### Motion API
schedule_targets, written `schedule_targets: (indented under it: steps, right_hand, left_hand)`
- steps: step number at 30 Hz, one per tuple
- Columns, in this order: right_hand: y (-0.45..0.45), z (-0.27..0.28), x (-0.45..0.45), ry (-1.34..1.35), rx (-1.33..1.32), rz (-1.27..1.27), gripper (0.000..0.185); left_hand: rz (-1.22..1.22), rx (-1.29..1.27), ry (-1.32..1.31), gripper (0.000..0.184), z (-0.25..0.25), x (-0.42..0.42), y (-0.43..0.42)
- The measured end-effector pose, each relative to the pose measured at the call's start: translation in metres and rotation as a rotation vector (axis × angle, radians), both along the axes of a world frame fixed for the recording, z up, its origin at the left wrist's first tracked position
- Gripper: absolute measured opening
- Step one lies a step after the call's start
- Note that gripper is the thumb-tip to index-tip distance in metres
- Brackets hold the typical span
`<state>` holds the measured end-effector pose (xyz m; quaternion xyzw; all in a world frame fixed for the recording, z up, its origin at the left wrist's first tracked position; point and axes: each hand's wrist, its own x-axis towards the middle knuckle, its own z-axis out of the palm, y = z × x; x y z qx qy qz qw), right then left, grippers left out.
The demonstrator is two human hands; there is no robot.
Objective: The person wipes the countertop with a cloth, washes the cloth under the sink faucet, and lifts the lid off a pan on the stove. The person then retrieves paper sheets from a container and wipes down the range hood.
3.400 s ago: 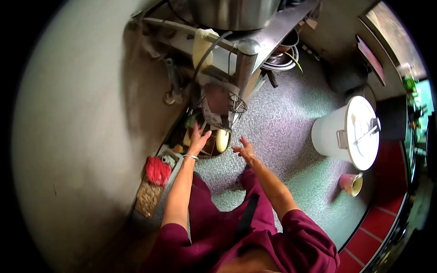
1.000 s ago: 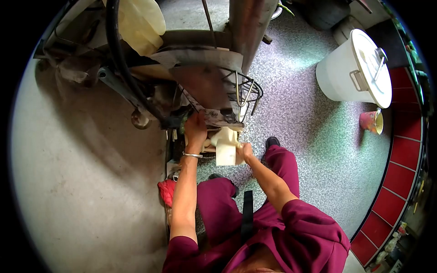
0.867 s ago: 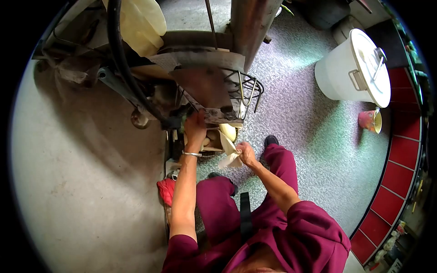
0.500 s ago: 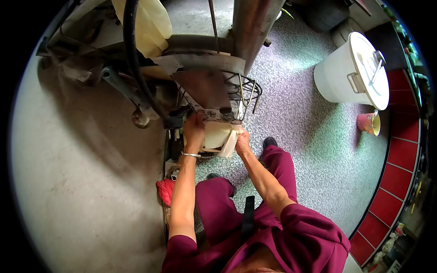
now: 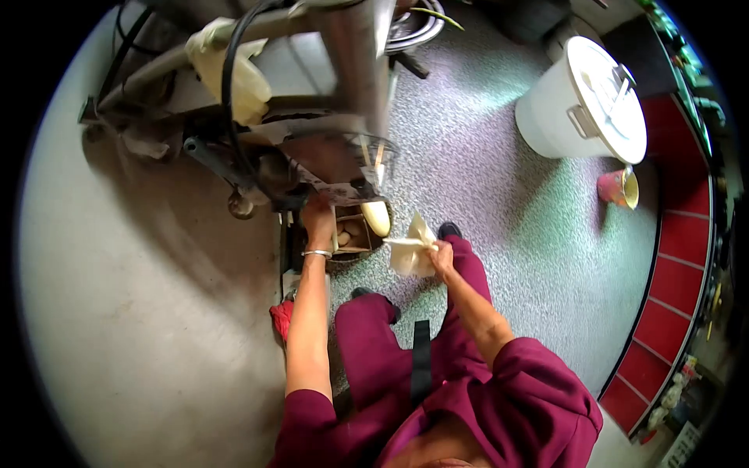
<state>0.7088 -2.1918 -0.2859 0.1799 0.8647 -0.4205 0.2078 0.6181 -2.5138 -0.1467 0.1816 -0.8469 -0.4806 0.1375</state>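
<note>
My right hand (image 5: 442,257) is closed on a cream, floppy sheet or bag (image 5: 412,251), held out to the right of a box. The box (image 5: 355,255) contains several round, tan items (image 5: 348,232), possibly potatoes or eggs. A long pale vegetable (image 5: 376,218), like a gourd or radish, lies at its right end. My left hand (image 5: 318,222) is at the box's left side, against the printed edge (image 5: 339,193) of a rack-like piece; its fingertips are hidden. A brown, flat panel (image 5: 320,156) lies above that edge.
A white lidded bucket (image 5: 558,109) stands at the right, with a pink cup-like container (image 5: 616,189) beside it. A metal-framed stand (image 5: 351,62) rises ahead, draped with a pale yellow bag (image 5: 234,74). Red cloth (image 5: 282,318) lies by my left forearm.
My right hand has drawn the cream sheet out to the right, away from the box. The round items and pale vegetable now show. My left hand stays near the printed edge.
</note>
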Motion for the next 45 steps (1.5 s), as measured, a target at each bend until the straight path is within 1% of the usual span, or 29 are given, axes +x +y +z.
schedule_targets:
  steps: [1, 2, 4, 6, 7, 8, 9, 10, 11, 12, 13, 14, 17, 19, 22, 23, 26, 27, 28, 30, 31, 33, 36, 38, 40, 42, 43, 44, 45]
  right_hand:
    - [0.001, 0.019, -0.006, 0.037, -0.063, -0.011, 0.032]
    - [0.007, 0.045, -0.018, 0.056, -0.046, 0.02, 0.031]
    - [0.024, 0.08, -0.035, 0.026, -0.11, -0.061, 0.033]
    - [0.043, 0.114, -0.048, 0.112, -0.113, -0.072, 0.025]
    - [0.054, 0.138, -0.055, 0.126, -0.117, -0.103, 0.025]
    - [0.065, 0.166, -0.062, 0.277, -0.018, 0.056, 0.023]
    - [0.077, 0.193, -0.071, 0.425, 0.088, 0.216, 0.021]
    - [0.089, 0.214, -0.078, 0.437, 0.092, 0.188, 0.021]
    - [0.101, 0.233, -0.084, 0.504, 0.092, 0.194, 0.021]
    - [0.115, 0.251, -0.089, 0.568, 0.092, 0.201, 0.022]
    - [0.132, 0.27, -0.095, 0.571, 0.098, 0.202, 0.028]
    - [0.151, 0.289, -0.103, 0.581, 0.105, 0.18, 0.028]
    - [0.217, 0.352, -0.121, 0.751, 0.155, 0.215, 0.022]
    - [0.264, 0.369, -0.129, 0.842, 0.241, 0.204, 0.02]
    - [0.332, 0.399, -0.135, 0.94, 0.406, 0.212, 0.019]
    - [0.351, 0.41, -0.136, 0.934, 0.441, 0.224, 0.019]
    - [0.399, 0.418, -0.138, 0.91, 0.483, 0.221, 0.027]
    - [0.413, 0.421, -0.138, 0.901, 0.459, 0.215, 0.033]
    - [0.426, 0.424, -0.14, 0.892, 0.432, 0.21, 0.04]
    - [0.452, 0.431, -0.145, 0.872, 0.451, 0.197, 0.041]
    - [0.464, 0.435, -0.148, 0.852, 0.461, 0.198, 0.041]
    - [0.49, 0.447, -0.154, 0.826, 0.478, 0.182, 0.042]
    - [0.538, 0.461, -0.167, 0.844, 0.397, 0.105, 0.038]
    - [0.576, 0.456, -0.178, 0.798, 0.104, -0.003, 0.035]
    - [0.612, 0.457, -0.189, 0.876, 0.088, -0.098, 0.038]
    - [0.646, 0.469, -0.192, 0.7, -0.474, -0.505, 0.052]
    - [0.663, 0.476, -0.195, 0.727, -0.569, -0.559, 0.062]
    - [0.684, 0.479, -0.196, 0.748, -0.552, -0.587, 0.062]
    - [0.701, 0.478, -0.195, 0.814, -0.701, -0.636, 0.064]
  left_hand:
    - [-0.084, -0.008, -0.266, 0.037, 0.008, 0.002, -0.005]
    - [-0.037, -0.011, -0.139, 0.035, 0.001, 0.008, -0.004]
    - [0.099, 0.02, -0.111, 0.042, 0.0, 0.025, 0.004]
    - [0.065, 0.105, -0.187, 0.043, 0.024, 0.049, 0.023]
    - [0.003, 0.014, -0.416, 0.039, 0.041, 0.054, 0.038]
    - [-0.056, -0.086, -0.642, 0.035, 0.056, 0.06, 0.058]
    - [-0.105, 0.164, -0.582, 0.03, 0.041, 0.077, 0.076]
    - [-0.155, 0.416, -0.522, 0.026, 0.024, 0.09, 0.1]
    - [-0.211, 0.667, -0.552, 0.026, 0.057, 0.09, 0.148]
    - [-0.364, 0.598, -0.668, 0.03, 0.108, 0.081, 0.196]
    - [-0.514, 0.744, -0.716, 0.033, 0.136, 0.073, 0.237]
    - [-0.584, 0.861, -0.693, 0.035, 0.14, 0.066, 0.274]
    - [-0.584, 0.982, -0.574, 0.04, 0.198, 0.016, 0.374]
    - [-0.568, 1.178, -0.546, 0.039, 0.209, -0.026, 0.429]
    - [-0.689, 1.219, -0.519, 0.045, 0.237, -0.074, 0.496]
    - [-0.697, 1.352, -0.587, 0.05, 0.24, -0.087, 0.515]
    - [-0.823, 1.543, -0.693, 0.055, 0.253, -0.115, 0.57]
    - [-0.796, 1.464, -0.671, 0.045, 0.268, -0.119, 0.592]
    - [-0.811, 1.463, -0.679, 0.045, 0.266, -0.125, 0.608]
    - [-0.935, 1.123, -0.621, 0.041, 0.258, -0.139, 0.639]
    - [-0.876, 1.119, -0.647, 0.032, 0.254, -0.147, 0.651]
    - [-0.907, 1.137, -0.678, 0.032, 0.253, -0.164, 0.677]
    - [-0.944, 1.191, -0.73, 0.032, 0.265, -0.191, 0.722]
    - [-1.087, 1.162, -0.773, 0.033, 0.264, -0.213, 0.753]
    - [-1.15, 1.15, -0.809, 0.035, 0.278, -0.231, 0.792]
    - [-1.25, 1.118, -0.851, 0.038, 0.28, -0.249, 0.832]
    - [-1.28, 1.105, -0.867, 0.044, 0.284, -0.255, 0.855]
    - [-1.318, 1.094, -0.88, 0.044, 0.288, -0.26, 0.88]
    - [-1.388, 1.078, -0.872, 0.046, 0.289, -0.264, 0.901]
